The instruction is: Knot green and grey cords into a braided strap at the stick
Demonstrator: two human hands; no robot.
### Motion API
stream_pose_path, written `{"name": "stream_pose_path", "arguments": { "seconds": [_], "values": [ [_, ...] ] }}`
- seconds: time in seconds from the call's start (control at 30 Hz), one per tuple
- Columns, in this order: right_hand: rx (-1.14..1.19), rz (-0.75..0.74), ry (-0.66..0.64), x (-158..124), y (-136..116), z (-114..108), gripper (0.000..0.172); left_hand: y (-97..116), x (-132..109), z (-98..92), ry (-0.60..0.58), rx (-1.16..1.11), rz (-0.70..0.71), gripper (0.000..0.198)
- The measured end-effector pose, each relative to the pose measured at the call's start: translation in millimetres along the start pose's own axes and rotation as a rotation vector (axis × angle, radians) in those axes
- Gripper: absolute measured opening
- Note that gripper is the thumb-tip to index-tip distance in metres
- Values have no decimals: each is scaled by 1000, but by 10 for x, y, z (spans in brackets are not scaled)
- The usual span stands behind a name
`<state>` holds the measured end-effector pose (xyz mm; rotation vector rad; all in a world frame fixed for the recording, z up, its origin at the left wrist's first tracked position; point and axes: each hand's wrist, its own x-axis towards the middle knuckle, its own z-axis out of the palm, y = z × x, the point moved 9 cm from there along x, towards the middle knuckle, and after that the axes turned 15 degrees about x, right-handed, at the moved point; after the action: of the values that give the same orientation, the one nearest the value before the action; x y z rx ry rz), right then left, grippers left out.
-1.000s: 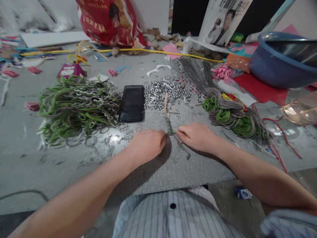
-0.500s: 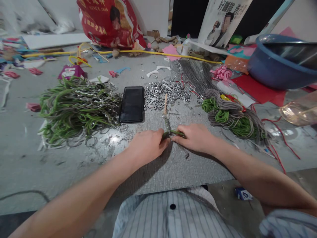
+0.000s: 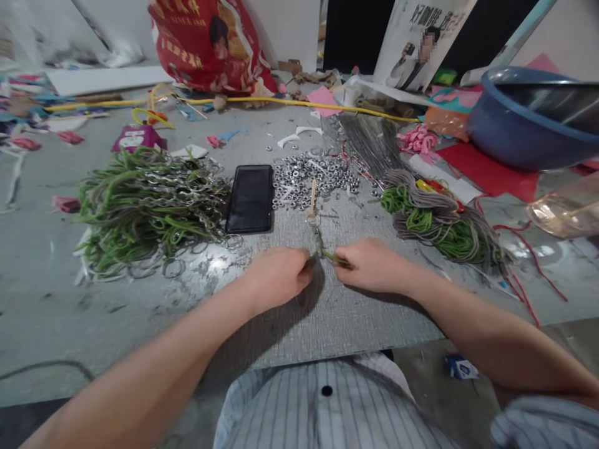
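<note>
Near the table's front middle, my left hand [image 3: 284, 272] is closed around green cord on the left of a small braided piece [image 3: 317, 234]. My right hand [image 3: 366, 264] grips the green cord [image 3: 333, 257] on the other side. The piece has metal nuts worked into it, and its upper end reaches a ring by a small wooden stick [image 3: 313, 198]. Loose metal nuts [image 3: 322, 171] are scattered just beyond. Left of them lies a black phone [image 3: 249, 198]. The cord ends inside both fists are hidden.
A heap of green and grey braided cords with rings [image 3: 150, 206] lies at left. On the right are a bundle of green and grey cords [image 3: 444, 218], grey wires [image 3: 372, 140] and a blue basin [image 3: 528, 125]. A yellow cord [image 3: 281, 100] crosses the back.
My hands have moved slightly apart, drawing the cord outward to both sides. The braided piece stays in place between them.
</note>
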<state>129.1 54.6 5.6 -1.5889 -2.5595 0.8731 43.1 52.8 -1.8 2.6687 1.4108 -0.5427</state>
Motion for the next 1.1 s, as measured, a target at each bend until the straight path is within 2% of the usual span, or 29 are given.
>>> {"name": "stream_pose_path", "arguments": {
  "seconds": [0.2, 0.3, 0.43, 0.5, 0.57, 0.7, 0.83, 0.93, 1.1],
  "values": [
    [8, -23, -44, -24, -35, 24, 15, 15, -14, -22, -14, 9, 27, 24],
    [39, -12, -28, -25, -4, -7, 22, 7, -28, -29, 17, -6, 20, 28],
    [111, -49, 137, 63, 76, -197, 38, 3, -49, -73, 69, -45, 45, 46],
    [166, -72, 241, 145, 125, -320, 33, -15, -49, -117, 110, -53, 50, 54],
    [181, -32, 311, 251, 199, -408, 25, -45, -45, -181, 183, -62, 44, 59],
    [154, 40, 354, 497, 237, -481, 23, -143, -36, -291, 367, -129, -7, 56],
    [133, 118, 290, 725, 238, -459, 21, -239, -23, -320, 488, -184, -66, 47],
    [133, 181, 221, 839, 268, -436, 17, -274, -2, -302, 509, -221, -79, 43],
    [124, 194, 180, 902, 282, -438, 20, -287, 21, -281, 511, -241, -81, 39]
  ]
}}
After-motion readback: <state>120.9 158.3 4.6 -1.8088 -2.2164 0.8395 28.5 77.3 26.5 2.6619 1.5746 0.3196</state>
